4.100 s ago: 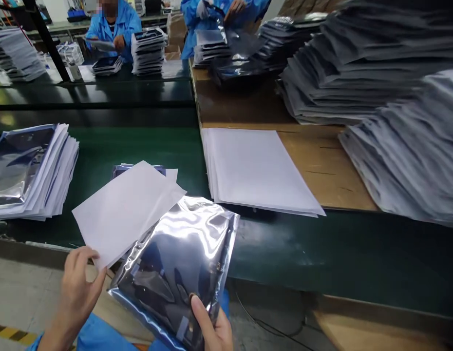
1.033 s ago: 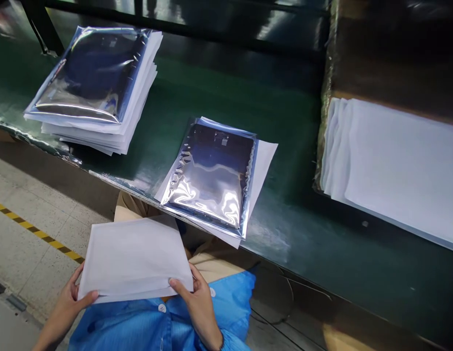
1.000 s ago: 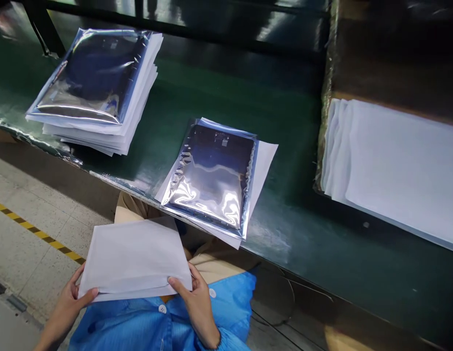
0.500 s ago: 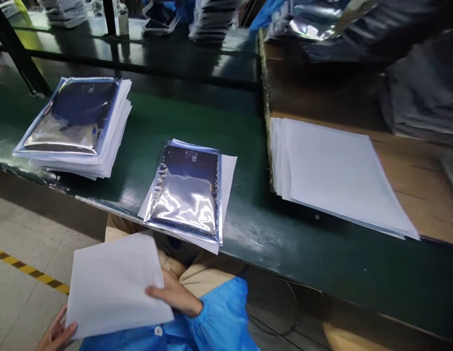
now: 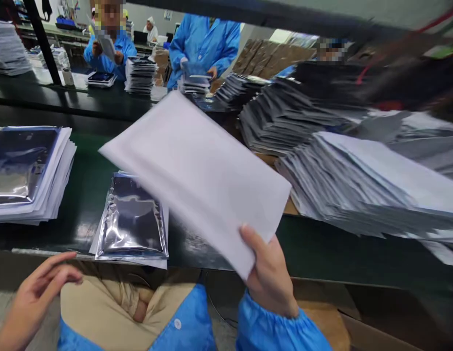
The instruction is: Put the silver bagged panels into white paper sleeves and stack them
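Up from the lap it comes: the white packet (image 5: 197, 165) has swung out above the counter (image 5: 321, 251), and the left hand (image 5: 36, 297) has let go since half a second ago! Now it's all the right hand (image 5: 268, 273), its fingers clamped on the packet's near right corner, thumb (image 5: 251, 240) flat on top. Tilted, raised, slightly blurred, that packet screens part of the counter's middle.

Over to the left hand: nothing in its grasp, index finger stretched out, thumb apart from it, just short of the counter's front edge.

Beneath the packet's left end, at that front edge, lies a silver pouch (image 5: 133, 219), shiny side up, with white paper (image 5: 163, 261) poking out from under it. Farther left, near the same edge but set back, sits a stack (image 5: 62, 180) topped by another pouch (image 5: 22, 161).

To the right, a gray pile (image 5: 350, 190) leans across the counter, a darker pile (image 5: 281, 117) behind it. Beyond the far edge, one person (image 5: 208, 41) stands in blue; another (image 5: 126, 48), farther left, holds something pale (image 5: 105, 44).
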`<action>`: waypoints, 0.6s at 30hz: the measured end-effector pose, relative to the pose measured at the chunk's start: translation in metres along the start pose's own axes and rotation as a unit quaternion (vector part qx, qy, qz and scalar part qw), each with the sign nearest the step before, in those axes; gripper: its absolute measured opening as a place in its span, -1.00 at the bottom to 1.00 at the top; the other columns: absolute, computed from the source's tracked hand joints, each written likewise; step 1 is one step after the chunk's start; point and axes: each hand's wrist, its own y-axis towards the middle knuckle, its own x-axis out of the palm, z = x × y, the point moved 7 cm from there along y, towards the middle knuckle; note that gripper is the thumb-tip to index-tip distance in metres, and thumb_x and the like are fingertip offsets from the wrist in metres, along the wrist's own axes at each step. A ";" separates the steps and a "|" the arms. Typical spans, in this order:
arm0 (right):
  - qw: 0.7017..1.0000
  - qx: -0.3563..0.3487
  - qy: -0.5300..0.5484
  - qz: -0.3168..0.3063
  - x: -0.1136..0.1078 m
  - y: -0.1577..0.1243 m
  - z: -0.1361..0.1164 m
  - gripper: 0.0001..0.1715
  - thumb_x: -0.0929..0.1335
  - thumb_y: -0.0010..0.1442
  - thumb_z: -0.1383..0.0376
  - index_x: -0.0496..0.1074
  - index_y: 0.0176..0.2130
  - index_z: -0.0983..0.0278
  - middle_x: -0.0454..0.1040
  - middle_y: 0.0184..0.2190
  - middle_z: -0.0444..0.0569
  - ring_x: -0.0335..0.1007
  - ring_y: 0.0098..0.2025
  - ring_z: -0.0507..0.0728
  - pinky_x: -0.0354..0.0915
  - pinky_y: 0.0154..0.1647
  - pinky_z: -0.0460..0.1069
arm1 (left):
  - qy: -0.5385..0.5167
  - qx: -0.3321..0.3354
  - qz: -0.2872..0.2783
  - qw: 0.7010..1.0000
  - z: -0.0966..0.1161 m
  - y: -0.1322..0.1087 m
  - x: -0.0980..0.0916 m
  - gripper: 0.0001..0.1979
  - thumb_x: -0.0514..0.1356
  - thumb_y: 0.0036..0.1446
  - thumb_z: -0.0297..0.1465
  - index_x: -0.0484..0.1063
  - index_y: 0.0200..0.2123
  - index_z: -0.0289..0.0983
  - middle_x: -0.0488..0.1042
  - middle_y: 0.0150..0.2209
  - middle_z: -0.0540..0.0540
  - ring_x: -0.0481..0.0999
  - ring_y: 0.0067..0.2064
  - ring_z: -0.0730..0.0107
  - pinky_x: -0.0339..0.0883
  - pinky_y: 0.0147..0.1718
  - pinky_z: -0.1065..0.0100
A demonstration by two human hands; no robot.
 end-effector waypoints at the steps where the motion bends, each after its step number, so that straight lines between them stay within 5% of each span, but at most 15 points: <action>1: 0.998 -0.044 0.033 0.025 0.000 0.021 -0.008 -0.37 0.50 -0.09 0.19 0.41 -0.01 0.25 0.52 -0.05 0.03 0.39 0.06 0.25 0.31 0.10 0.15 | 0.021 0.017 -0.010 1.000 0.022 0.006 0.022 -0.44 0.32 -0.27 0.07 0.52 -0.20 -0.12 0.58 -0.40 -0.11 0.53 -0.25 0.00 0.41 -0.21 0.18; 3: 0.991 -0.069 0.102 0.044 0.005 0.062 -0.008 -0.42 0.49 -0.12 0.30 0.41 -0.05 0.22 0.50 -0.01 -0.07 0.35 0.11 0.14 0.26 0.16 0.05 | 0.027 0.041 -0.066 0.997 0.053 0.009 0.063 -0.41 0.34 -0.33 0.07 0.54 -0.24 -0.17 0.58 -0.36 -0.15 0.54 -0.23 -0.03 0.41 -0.17 0.17; 6: 0.983 -0.030 0.147 0.106 0.004 0.112 0.017 -0.54 0.47 -0.15 0.40 0.43 -0.17 0.24 0.52 -0.06 -0.08 0.39 0.05 0.10 0.34 0.07 -0.02 | 0.042 0.045 -0.118 0.991 0.060 0.011 0.092 -0.44 0.34 -0.29 0.04 0.56 -0.22 -0.17 0.58 -0.22 -0.17 0.51 -0.09 -0.06 0.36 -0.03 0.18; 11: 0.979 0.031 0.163 0.115 -0.010 0.139 0.054 -0.62 0.43 -0.17 0.48 0.43 -0.27 0.24 0.56 -0.18 -0.08 0.48 -0.08 0.14 0.51 -0.24 -0.01 | 0.048 0.113 -0.055 0.991 0.046 0.042 0.076 -0.49 0.33 -0.20 0.00 0.55 -0.20 -0.17 0.42 0.07 -0.16 0.28 0.18 -0.04 0.14 0.17 0.19; 18: 0.982 0.035 0.163 0.093 -0.013 0.132 0.051 -0.60 0.45 -0.12 0.47 0.42 -0.22 0.21 0.55 -0.14 -0.15 0.44 -0.02 0.05 0.44 -0.11 -0.11 | -0.018 0.069 -0.063 0.995 0.041 0.076 0.077 -0.36 0.36 -0.27 0.01 0.45 -0.13 -0.22 0.26 0.20 -0.23 0.20 0.25 -0.01 0.14 0.18 0.18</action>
